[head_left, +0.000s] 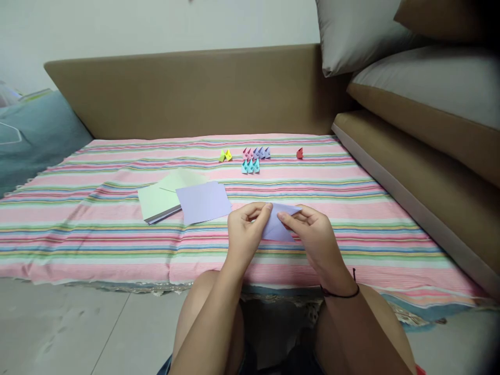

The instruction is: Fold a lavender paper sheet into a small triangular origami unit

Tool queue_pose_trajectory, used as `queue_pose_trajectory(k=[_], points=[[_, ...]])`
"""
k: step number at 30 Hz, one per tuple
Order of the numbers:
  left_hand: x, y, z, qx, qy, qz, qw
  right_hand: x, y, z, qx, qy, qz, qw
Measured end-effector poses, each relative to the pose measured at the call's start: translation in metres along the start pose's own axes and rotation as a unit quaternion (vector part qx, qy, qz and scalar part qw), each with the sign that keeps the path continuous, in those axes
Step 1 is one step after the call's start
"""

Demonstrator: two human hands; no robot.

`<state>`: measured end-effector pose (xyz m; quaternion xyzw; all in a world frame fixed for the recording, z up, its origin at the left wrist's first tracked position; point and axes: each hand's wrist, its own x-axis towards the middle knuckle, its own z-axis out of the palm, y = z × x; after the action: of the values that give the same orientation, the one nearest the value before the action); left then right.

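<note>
Folded purple paper (pixel 277 232) is up in both hands above the striped cloth (pixel 117 250), toward its near edge; left hand (pixel 246 224) has it pinched, fingers curled in; right hand (pixel 312 226) is pinching the opposite side, pretty much closed too; purple sheets (pixel 205 203) and a pale green stack (pixel 156 200) lie left of that, partly overlapping; small folded pieces (pixel 255 153) sit nearer the far edge, lone red one (pixel 299 153) off to their right.

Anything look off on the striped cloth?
No spill or damage visible. Two mild oddities: the red folded piece sits alone, right of the clustered purple folded pieces; and the pale green stack looks skewed, with loose purple sheets overlapping it.
</note>
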<state>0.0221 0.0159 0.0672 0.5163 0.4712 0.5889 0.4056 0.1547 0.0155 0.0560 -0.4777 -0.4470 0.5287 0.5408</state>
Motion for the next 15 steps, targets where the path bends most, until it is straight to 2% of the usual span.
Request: queue_pose_trajectory(k=[3,7,12,15], points=[[0.001,0.0,-0.001,0.002,-0.002,-0.004,1.0,0.002,-0.003,-0.004,0.028,-0.015,-0.005,0.999],[0.002,0.0,-0.001,0.009,-0.006,-0.009,1.0,0.004,-0.004,-0.008,0.04,0.018,-0.023,0.999],[0.002,0.0,-0.002,0.01,-0.012,-0.006,1.0,0.005,-0.005,-0.012,0.038,-0.018,-0.013,0.999],[0.003,0.001,-0.003,0.005,-0.021,-0.015,1.0,0.006,-0.006,-0.015,0.022,-0.012,-0.028,0.999]])
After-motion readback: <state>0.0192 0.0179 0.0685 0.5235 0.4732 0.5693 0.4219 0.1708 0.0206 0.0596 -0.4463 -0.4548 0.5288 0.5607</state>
